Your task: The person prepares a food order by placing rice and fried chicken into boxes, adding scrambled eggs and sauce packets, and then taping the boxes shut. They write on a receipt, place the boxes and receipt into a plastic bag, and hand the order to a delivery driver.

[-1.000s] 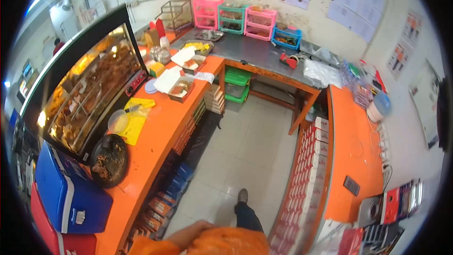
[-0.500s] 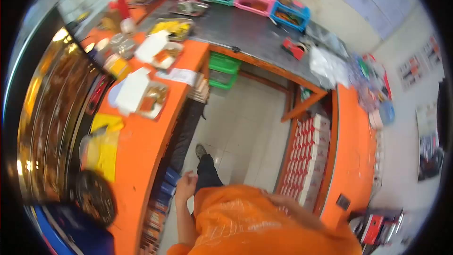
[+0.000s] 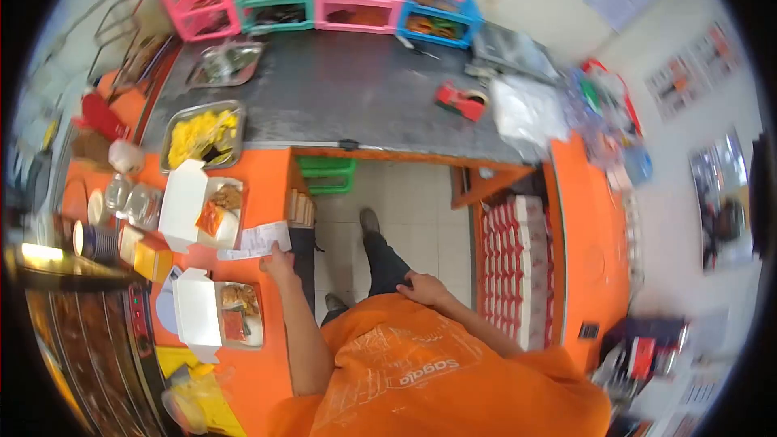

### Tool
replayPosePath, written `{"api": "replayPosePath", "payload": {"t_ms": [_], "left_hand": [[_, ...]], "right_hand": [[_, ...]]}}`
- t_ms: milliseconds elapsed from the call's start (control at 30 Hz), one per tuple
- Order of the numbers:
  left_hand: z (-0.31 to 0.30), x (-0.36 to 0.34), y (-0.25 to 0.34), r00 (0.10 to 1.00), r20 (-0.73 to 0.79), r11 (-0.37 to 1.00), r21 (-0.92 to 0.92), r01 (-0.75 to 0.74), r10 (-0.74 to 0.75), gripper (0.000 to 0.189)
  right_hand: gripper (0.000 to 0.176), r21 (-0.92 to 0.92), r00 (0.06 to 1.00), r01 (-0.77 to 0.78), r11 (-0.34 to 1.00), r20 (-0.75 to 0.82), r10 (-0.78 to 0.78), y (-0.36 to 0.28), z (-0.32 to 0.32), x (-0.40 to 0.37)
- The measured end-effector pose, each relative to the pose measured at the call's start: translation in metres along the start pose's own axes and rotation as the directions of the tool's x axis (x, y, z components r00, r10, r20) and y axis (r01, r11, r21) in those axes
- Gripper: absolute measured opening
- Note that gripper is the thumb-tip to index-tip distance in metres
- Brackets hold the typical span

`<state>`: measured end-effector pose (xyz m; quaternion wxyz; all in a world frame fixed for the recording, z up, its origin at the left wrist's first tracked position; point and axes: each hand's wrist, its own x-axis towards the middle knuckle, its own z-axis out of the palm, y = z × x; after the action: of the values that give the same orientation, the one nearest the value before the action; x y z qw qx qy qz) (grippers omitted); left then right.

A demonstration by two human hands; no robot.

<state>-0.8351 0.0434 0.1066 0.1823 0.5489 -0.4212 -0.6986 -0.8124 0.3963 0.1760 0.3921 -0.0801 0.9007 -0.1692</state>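
In the head view the left hand (image 3: 280, 264) reaches onto the orange table (image 3: 273, 178), fingers at the near edge of a white printed paper slip (image 3: 256, 241), grip unclear, an open white cardboard food box (image 3: 202, 209) just beyond, while the right hand (image 3: 424, 287) rests loosely open and empty on the orange shirt (image 3: 421, 376)

White receipt (image 3: 257, 241) — flat on orange counter (image 3: 271, 182) edge, btwn 2 open food boxes (image 3: 202, 212)
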Motion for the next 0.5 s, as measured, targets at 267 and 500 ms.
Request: {"api": "replayPosePath", "payload": {"t_ms": [267, 500], "left_hand": [[0.028, 0.030, 0.031, 0.841, -0.531, 0.983, 0.184, -0.010, 0.108, 0.043], [0.013, -0.001, 0.034, 0.777, -0.612, 0.923, 0.368, 0.115, 0.148, 0.035]], "right_hand": [[0.042, -0.051, 0.906, 0.421, 0.906, 0.076, -0.417, -0.071, -0.131, 0.185], [0.047, -0.040, 0.560, 0.818, 0.574, 0.284, -0.778, -0.320, -0.150, 0.292]]}}
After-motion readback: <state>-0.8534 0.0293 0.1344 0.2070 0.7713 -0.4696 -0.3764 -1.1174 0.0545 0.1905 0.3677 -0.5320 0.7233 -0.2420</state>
